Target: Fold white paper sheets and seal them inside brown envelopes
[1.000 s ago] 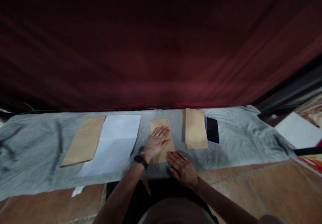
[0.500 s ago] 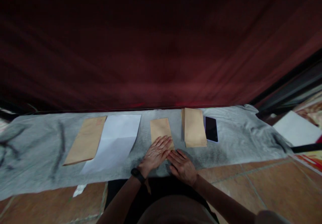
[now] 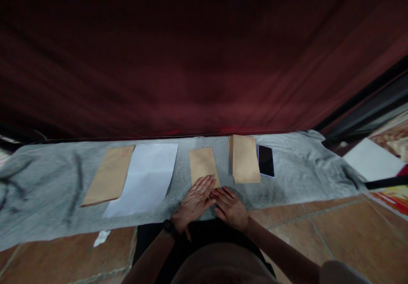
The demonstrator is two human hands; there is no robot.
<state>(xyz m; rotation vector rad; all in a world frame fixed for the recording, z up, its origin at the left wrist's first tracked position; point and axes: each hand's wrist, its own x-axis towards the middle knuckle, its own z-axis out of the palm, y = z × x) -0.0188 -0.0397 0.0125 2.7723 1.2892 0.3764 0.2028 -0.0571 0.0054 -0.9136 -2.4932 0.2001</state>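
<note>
A brown paper envelope (image 3: 203,161) with small red print lies upright in front of me on a grey cloth (image 3: 293,165). My left hand (image 3: 196,199), a black band on its wrist, rests flat over the envelope's lower part with its fingers stretched out. My right hand (image 3: 231,208) lies beside it at the envelope's lower right corner, fingers extended and touching the near edge. The hands cover that near end, so its flap or fold is hidden. Neither hand wraps round anything.
To the left lie a creased white paper sheet (image 3: 145,182) and brown envelopes (image 3: 110,173). On the right is a stack of brown envelopes (image 3: 246,160) next to a dark phone (image 3: 265,160). A dark red curtain-like surface (image 3: 204,71) rises behind. A white scrap (image 3: 102,238) lies on the tiled floor.
My left hand has slid slightly down towards the envelope's near edge, uncovering more of it. My right hand stays about where it was. The view has shifted a little.
</note>
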